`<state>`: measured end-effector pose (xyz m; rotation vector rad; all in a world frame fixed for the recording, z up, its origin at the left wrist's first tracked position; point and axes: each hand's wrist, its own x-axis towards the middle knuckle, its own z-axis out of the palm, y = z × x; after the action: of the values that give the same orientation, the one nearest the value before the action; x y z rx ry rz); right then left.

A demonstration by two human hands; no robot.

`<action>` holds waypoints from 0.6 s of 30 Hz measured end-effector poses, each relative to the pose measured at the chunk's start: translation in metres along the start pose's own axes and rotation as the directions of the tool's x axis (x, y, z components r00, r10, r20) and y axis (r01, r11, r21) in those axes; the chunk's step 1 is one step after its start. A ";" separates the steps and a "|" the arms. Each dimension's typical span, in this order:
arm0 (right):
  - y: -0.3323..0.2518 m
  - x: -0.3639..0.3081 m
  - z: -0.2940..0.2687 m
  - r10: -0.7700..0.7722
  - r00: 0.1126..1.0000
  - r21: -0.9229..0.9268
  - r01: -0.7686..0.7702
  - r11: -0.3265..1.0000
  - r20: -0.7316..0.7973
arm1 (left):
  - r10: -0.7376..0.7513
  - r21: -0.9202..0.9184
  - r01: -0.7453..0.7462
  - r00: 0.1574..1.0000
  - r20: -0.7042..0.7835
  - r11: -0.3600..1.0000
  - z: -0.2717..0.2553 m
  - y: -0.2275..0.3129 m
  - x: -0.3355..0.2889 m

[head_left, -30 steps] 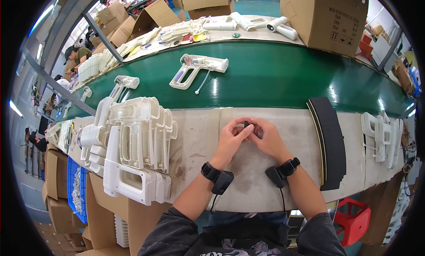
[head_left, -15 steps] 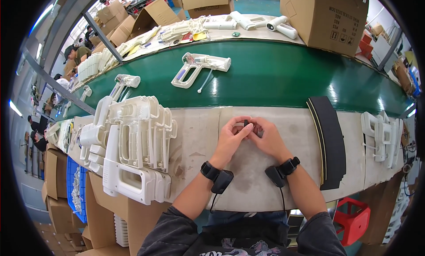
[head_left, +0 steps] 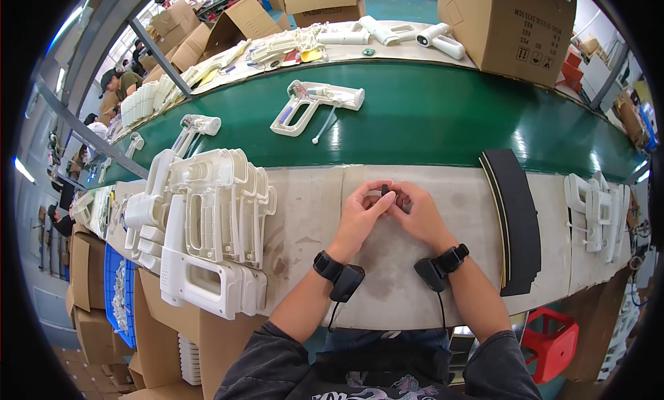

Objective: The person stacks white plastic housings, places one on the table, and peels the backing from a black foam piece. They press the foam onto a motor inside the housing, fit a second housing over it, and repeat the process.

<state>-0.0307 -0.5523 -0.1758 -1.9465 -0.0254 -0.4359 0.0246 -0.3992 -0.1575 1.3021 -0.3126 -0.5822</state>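
Note:
Over the worktop, my left hand (head_left: pixel 361 212) and my right hand (head_left: pixel 420 213) meet with fingertips together. Between them is a small black piece (head_left: pixel 384 190), mostly hidden by the fingers, so its exact kind cannot be made out. Both hands are closed in a pinch on it. To their right lies a stack of black foam-like strips (head_left: pixel 515 224) with pale yellow edges. White plastic gun-shaped housing shells (head_left: pixel 221 206) are piled to the left of my hands, several layers deep.
Beyond the worktop (head_left: pixel 304 227) runs a green conveyor belt (head_left: pixel 429 123) carrying partly assembled white housings (head_left: pixel 304 123). More white parts (head_left: pixel 595 213) lie far right. A large cardboard box (head_left: pixel 512 26) stands across the belt. A red stool (head_left: pixel 553 345) and a blue crate (head_left: pixel 119 296) sit below the worktop.
The housings on the belt have shifted slightly to the right. My hands stay in the same place, still pinching the small black piece.

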 end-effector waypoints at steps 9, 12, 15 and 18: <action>0.002 0.000 0.000 -0.010 1.000 -0.019 0.010 1.000 -0.004 | 0.008 -0.014 -0.008 1.000 -0.001 1.000 0.001 0.000 0.001; 0.005 0.000 0.002 0.001 1.000 0.007 -0.001 1.000 -0.015 | 0.020 0.000 -0.020 1.000 0.001 1.000 0.001 0.001 0.001; 0.006 0.000 0.002 0.021 1.000 0.019 -0.021 1.000 -0.009 | 0.021 -0.008 -0.021 1.000 0.010 1.000 0.000 0.000 0.001; 0.006 -0.001 0.002 0.041 0.999 0.009 -0.041 0.999 0.005 | 0.020 -0.017 -0.020 1.000 0.000 1.000 0.001 0.001 0.000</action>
<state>-0.0298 -0.5531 -0.1818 -1.9357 0.0090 -0.4030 0.0242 -0.3999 -0.1568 1.2813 -0.3197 -0.5670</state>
